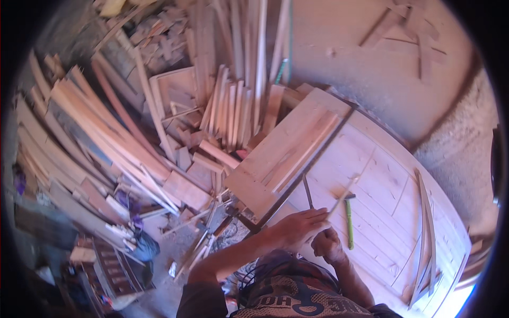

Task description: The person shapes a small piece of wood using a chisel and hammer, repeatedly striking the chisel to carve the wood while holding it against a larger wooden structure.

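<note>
My left hand (301,227) reaches over the near edge of a large pale plank panel (379,193), its fingers pressed together round the near end of a thin wooden strip (345,192). The strip slants up and away to the right above the panel. Just below the left fingertips, my right hand (327,244) is closed in a fist; what it holds is hidden. A narrow dark metal tool (307,191) points away from the left hand's fingers; I cannot tell whether it is held. A hammer with a green handle (349,225) lies on the panel, right of both hands.
A long dark clamp bar (297,193) crosses the panel's left part, beside loose boards (305,151). Thin curved strips (424,238) lie at the right. Stacked timber (111,127) and offcuts crowd the left. A wooden frame piece (411,32) rests on the floor far right.
</note>
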Motion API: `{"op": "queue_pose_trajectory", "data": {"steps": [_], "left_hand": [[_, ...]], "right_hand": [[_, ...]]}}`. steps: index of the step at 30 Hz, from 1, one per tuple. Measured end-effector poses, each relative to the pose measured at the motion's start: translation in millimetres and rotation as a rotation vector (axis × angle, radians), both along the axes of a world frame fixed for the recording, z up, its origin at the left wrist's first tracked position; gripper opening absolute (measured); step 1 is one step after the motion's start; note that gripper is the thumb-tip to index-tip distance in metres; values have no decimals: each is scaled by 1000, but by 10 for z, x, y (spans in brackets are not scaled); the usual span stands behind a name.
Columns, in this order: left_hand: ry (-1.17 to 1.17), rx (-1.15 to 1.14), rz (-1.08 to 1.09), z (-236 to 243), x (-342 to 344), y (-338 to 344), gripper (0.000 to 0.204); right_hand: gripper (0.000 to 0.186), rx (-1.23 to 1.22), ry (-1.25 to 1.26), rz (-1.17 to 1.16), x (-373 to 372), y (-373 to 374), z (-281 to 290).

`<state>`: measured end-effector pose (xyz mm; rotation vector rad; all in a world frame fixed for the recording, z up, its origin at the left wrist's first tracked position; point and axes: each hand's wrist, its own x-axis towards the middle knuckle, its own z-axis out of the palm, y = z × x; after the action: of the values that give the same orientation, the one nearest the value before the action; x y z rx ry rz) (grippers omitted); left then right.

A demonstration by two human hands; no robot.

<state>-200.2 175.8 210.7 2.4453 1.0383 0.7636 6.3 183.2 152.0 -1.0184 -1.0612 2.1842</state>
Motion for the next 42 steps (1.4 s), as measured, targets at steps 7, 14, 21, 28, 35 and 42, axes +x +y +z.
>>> {"op": "queue_pose_trajectory", "data": {"steps": [7, 14, 21, 28, 35, 42], "left_hand": [[-73, -142, 21, 236, 246, -352, 58], [-756, -715, 94, 220, 463, -466, 54], [-972, -529, 480, 249, 820, -124, 36], [-1381, -439, 632, 680, 522, 179, 34], [-1302, -326, 634, 893, 569, 362, 39], [-1344, -323, 636, 870, 486, 477, 37]], "right_hand": [[45, 69, 218, -264, 5, 396, 602], [35, 217, 107, -84, 183, 498, 619], [63, 525, -159, -139, 101, 396, 875], [71, 535, 15, -245, 374, -18, 968], [60, 864, -253, -85, 421, -162, 861], [56, 977, -203, -128, 362, -178, 944]]}}
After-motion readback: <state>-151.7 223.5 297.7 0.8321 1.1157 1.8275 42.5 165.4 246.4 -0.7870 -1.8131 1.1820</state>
